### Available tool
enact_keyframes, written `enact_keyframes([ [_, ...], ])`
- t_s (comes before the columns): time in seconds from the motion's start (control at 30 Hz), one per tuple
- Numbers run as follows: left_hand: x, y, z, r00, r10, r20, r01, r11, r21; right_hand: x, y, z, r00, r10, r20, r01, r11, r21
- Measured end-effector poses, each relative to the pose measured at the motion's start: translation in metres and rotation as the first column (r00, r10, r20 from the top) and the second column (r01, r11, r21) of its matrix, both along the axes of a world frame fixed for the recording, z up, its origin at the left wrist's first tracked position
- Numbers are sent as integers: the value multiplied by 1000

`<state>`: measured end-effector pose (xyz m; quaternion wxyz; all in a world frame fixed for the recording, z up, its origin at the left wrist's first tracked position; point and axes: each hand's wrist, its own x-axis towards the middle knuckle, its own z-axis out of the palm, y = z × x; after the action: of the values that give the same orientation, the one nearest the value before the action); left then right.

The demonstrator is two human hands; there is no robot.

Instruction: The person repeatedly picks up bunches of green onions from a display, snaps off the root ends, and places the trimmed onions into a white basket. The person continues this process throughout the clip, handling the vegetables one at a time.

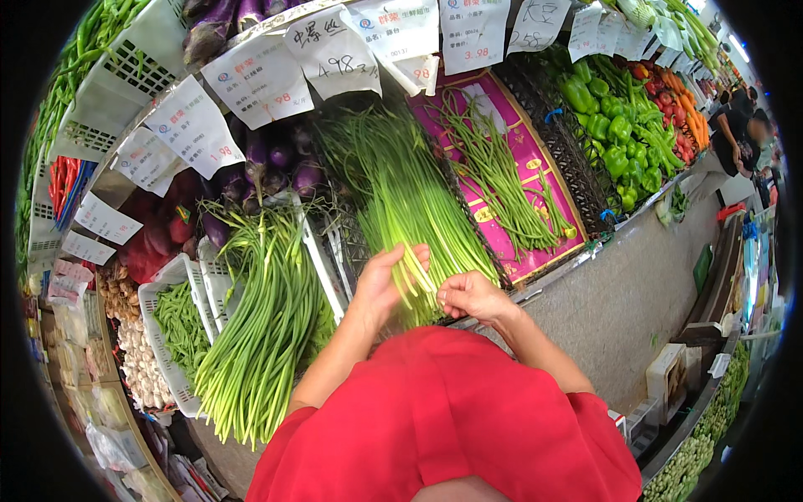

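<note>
A long heap of garlic chives (433, 219) lies in a black plastic crate in front of me, with its pale ends towards my body. My left hand (386, 279) grips a small bunch of chive stalks (413, 270) near their pale ends, between thumb and fingers. Just right of it, my right hand (472, 295) has its thumb and fingertips pinched at the end of a stalk. Both hands are over the near end of the heap. To the left, a large bundle of garlic scapes (270, 320) hangs over the front edge of the stand.
Yardlong beans (502, 182) lie on a purple sheet (467, 169) to the right, then green peppers (618, 132). Eggplants (276, 163), white baskets (179, 273) and garlic bulbs (144, 364) are left. Price cards (260, 78) hang above. People (734, 132) stand far along the aisle (590, 326).
</note>
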<state>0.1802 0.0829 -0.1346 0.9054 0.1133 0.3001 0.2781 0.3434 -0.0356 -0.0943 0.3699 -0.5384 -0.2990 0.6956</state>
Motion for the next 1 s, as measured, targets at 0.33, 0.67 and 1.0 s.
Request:
enact_keyframes([
  [0.33, 4, -5, 13, 1000, -6, 5, 6, 1000, -3, -2, 22, -3, 993, -86, -83, 89, 995, 42],
  [0.67, 6, -10, 13, 998, -28, -59, 32, 997, 74, -4, 23, -7, 950, -129, -286, 114, 991, -68],
  [1.0, 14, -18, 11, 995, -10, -99, 19, 996, 90, -4, 25, -20, 981, -50, -185, 55, 998, 22],
])
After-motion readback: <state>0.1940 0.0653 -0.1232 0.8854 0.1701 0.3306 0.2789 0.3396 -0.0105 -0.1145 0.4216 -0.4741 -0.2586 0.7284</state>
